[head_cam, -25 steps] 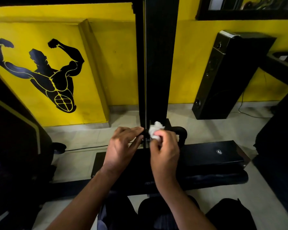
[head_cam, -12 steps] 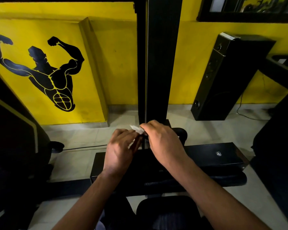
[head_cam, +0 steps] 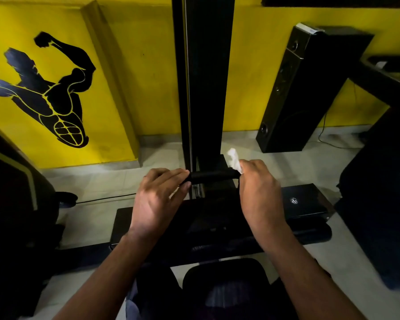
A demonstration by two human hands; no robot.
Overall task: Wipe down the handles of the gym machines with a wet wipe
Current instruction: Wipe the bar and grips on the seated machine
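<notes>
Yellow wall (head_cam: 136,65) and a tower speaker (head_cam: 305,88) back the machine's black column (head_cam: 206,77). Before it the black handle (head_cam: 211,175) lies level between both hands: the left hand (head_cam: 157,202) curls its fingers round the left end, while the right hand (head_cam: 259,192) pinches the white wet wipe (head_cam: 233,159) against the right end.

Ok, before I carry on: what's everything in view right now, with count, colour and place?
handle: one, black, horizontal, in front of the column
wipe: one, white, at the handle's right end
column: one, black, upright, centre
wall: one, yellow, behind
floor: one, pale
mural: one, black figure, on the wall, left
speaker: one, black, on the floor, right
cables: two, black, on the floor, left and by the speaker
platform: one, black, below the handle
seat: one, black, bottom centre
left hand: grips the handle's left end
right hand: pinches the wipe
</notes>
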